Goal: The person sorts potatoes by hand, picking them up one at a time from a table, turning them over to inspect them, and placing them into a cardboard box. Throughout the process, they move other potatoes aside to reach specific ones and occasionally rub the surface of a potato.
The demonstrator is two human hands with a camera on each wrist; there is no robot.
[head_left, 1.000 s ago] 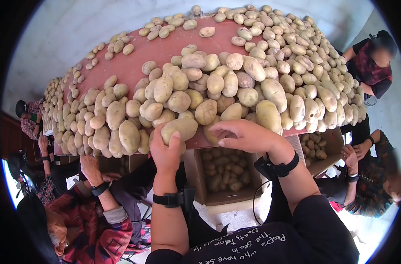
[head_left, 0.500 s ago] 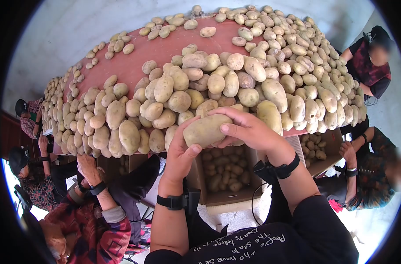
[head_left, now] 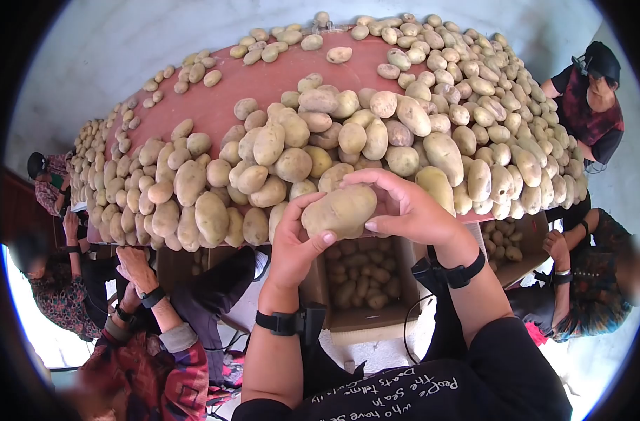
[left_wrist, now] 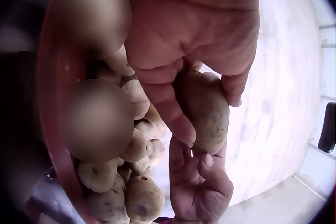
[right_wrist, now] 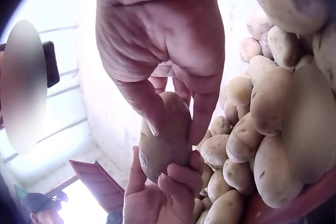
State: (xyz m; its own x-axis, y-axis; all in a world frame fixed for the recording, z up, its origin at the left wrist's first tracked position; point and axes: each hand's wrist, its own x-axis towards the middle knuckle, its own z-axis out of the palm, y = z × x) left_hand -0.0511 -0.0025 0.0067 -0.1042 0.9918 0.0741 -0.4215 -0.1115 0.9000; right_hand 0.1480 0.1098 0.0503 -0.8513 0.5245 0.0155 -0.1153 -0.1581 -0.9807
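A large oblong potato (head_left: pixel 341 210) is held between both hands just in front of the heaped table edge, above an open box. My left hand (head_left: pixel 295 238) grips its left end, thumb on the near side and fingers behind. At the other end, my right hand (head_left: pixel 414 214) curves its fingers over the far side, with the thumb at the near right. In the left wrist view the potato (left_wrist: pixel 207 111) shows small dark specks on its skin. The right wrist view has the right thumb and a finger on opposite sides of the potato (right_wrist: pixel 167 140).
Potatoes (head_left: pixel 292 165) lie heaped along the near edge of the red table (head_left: pixel 193 112). Below stands a cardboard box (head_left: pixel 362 319) with potatoes inside, and another box (head_left: pixel 530 238) is at the right. Several people sit around, one in a red patterned sleeve (head_left: pixel 186 372) close at the left.
The left hand has brought the potato rightward and nearer. The right hand, earlier apart from it with fingers spread, has come onto its right end, and the potato has tilted slightly.
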